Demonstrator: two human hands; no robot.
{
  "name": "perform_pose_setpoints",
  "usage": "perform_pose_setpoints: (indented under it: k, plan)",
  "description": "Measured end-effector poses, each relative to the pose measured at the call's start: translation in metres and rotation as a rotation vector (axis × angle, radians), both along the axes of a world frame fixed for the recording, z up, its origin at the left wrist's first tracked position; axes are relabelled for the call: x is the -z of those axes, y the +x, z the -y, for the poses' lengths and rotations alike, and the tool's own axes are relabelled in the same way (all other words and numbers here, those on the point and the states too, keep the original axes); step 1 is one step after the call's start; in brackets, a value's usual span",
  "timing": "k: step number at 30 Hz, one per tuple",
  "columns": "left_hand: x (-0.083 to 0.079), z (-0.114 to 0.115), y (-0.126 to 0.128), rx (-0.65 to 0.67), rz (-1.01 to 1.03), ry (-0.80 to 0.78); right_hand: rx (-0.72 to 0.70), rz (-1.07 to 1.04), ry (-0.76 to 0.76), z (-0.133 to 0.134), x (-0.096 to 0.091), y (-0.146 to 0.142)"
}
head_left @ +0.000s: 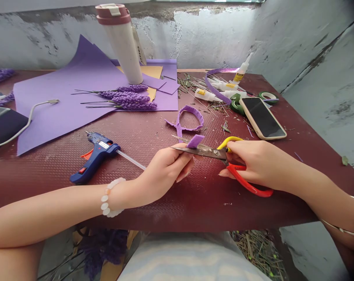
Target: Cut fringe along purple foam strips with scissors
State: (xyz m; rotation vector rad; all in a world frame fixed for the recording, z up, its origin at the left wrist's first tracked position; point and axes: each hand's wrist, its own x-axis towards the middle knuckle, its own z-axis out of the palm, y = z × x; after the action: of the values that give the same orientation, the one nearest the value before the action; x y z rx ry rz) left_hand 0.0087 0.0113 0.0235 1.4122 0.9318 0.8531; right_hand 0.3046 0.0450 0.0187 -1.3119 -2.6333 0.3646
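My left hand [169, 168] pinches a narrow purple foam strip [191, 128], whose far part curls into a loop on the table beyond my fingers. In my right hand [253, 160] is a pair of scissors [216, 152] with one yellow and one red handle. The blades lie across the strip just above my left fingertips, with a short end of it standing up at the blades. Whether the blades have cut into it, I cannot tell. A blue glue gun [99, 156] with a clear glue stick lies to the left of my left hand.
Large purple sheets [62, 89] cover the back left, with purple lavender-like stems [127, 99] and a tall tumbler [118, 47] on them. At right are a phone [263, 117], green tape rolls [267, 96], small glue bottles [204, 94] and scattered stem bits [188, 82].
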Motion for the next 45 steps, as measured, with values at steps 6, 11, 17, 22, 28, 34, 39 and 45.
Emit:
perform_pose_setpoints:
  k: [6, 11, 17, 22, 28, 34, 39, 45]
  plan:
    - [-0.003, -0.002, -0.002, -0.001, -0.127, 0.176, 0.005, -0.024, -0.104, 0.002, -0.008, -0.003]
    - [-0.003, -0.002, -0.005, 0.026, -0.157, 0.217, 0.006, -0.025, -0.134, 0.002, -0.011, -0.003]
    - [-0.003, -0.001, -0.005, 0.033, -0.136, 0.203, -0.006, -0.066, -0.167, 0.002, -0.013, -0.004]
    - [0.0, 0.0, -0.003, 0.026, -0.012, 0.1, 0.018, -0.069, -0.368, 0.004, -0.021, -0.007]
    - [0.002, -0.002, -0.001, 0.036, 0.143, -0.074, 0.035, -0.083, -0.524, 0.004, -0.025, -0.005]
    - [0.001, -0.004, -0.003, 0.092, 0.217, -0.13, 0.072, -0.126, -0.542, 0.003, -0.024, -0.005]
    - [0.002, -0.003, -0.001, 0.025, 0.27, -0.174, 0.165, -0.287, -0.543, 0.007, -0.034, -0.008]
    - [0.001, -0.005, 0.001, -0.159, 0.225, -0.146, 0.286, -0.349, -0.457, 0.004, -0.036, -0.005]
